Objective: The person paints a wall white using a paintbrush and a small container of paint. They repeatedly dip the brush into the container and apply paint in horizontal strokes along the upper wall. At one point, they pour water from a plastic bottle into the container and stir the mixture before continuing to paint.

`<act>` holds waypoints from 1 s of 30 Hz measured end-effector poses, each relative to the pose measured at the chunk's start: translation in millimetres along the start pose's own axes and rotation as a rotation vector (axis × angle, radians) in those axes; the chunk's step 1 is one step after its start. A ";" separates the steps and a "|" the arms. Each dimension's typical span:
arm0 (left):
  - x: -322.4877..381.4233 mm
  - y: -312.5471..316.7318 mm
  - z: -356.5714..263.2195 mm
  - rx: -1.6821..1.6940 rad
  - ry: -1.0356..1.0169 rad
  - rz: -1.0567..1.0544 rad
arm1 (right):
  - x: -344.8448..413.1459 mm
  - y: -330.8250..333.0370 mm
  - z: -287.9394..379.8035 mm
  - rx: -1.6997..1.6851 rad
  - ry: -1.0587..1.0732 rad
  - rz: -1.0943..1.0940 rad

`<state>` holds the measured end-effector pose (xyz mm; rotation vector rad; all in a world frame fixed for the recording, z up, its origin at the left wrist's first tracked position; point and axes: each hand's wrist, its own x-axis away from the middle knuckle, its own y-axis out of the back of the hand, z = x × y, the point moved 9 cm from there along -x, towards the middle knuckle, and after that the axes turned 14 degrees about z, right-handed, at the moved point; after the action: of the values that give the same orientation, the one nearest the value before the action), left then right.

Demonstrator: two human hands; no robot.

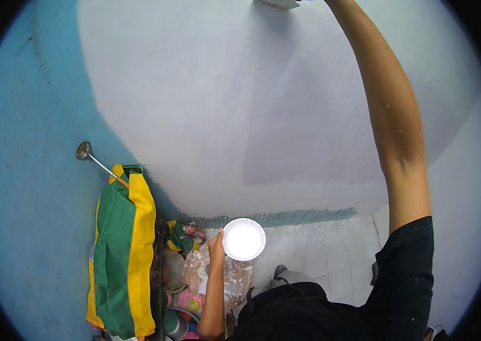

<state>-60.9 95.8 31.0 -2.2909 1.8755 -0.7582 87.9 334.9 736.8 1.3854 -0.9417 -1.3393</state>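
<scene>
My left hand (216, 247) grips the rim of a round white bowl (244, 239), which has white contents or a white inside; I cannot tell which. My right arm reaches up along the wall, with only a sliver of my right hand (306, 0) at the top edge. Beside it a flat paintbrush (278, 4), partly cut off by the picture's edge, touches or nearly touches the white-coated wall (206, 106). How the right fingers hold it is hidden. A green strip (291, 218) runs along the wall's foot.
At the left, a ladle (103, 167) sticks out by a green and yellow bag (114, 255) against the blue wall (23, 170). Pots and bowls (174, 324) stand low beside a paint-spattered round surface (238, 277). Pale floor tiles (338, 260) lie below.
</scene>
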 end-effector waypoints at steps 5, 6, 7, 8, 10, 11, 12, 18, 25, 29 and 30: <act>1.3 13.9 3.9 -0.003 0.004 -0.053 | 30.5 -20.0 -1.0 0.088 0.034 -0.114; -2.1 16.3 2.8 -0.010 0.009 -0.056 | 29.4 -30.7 -0.5 0.101 0.041 -0.136; -4.4 18.0 4.1 -0.019 0.030 -0.059 | 26.7 -41.3 -2.0 0.113 0.047 -0.157; -5.8 20.0 2.9 -0.025 0.007 -0.067 | 22.7 -58.2 -6.1 0.096 0.067 -0.144; -8.4 19.5 6.6 -0.024 0.016 -0.060 | 24.4 -88.8 -14.8 0.065 0.095 -0.308; -10.6 18.9 8.4 -0.020 0.019 -0.055 | 28.8 -98.7 -14.7 0.080 0.136 -0.435; -12.2 18.7 9.6 -0.035 0.015 -0.051 | 27.3 -114.5 -13.9 0.028 0.175 -0.442; -15.5 14.0 18.6 -0.095 0.091 -0.007 | 51.7 -228.2 -9.7 -0.177 0.185 -0.337; -15.1 9.5 19.3 -0.028 0.016 -0.036 | 82.4 -345.9 -7.4 -0.286 0.162 -0.059; -19.7 10.8 25.3 -0.007 0.004 -0.043 | 89.7 -381.0 -5.6 -0.304 0.169 0.019; -19.8 9.5 28.4 0.018 0.011 -0.023 | 90.3 -387.5 -4.6 -0.298 0.182 0.050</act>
<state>-59.9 105.2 -3.6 -2.3063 1.8416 -0.7892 67.9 343.8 339.5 1.2217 -0.6228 -1.2359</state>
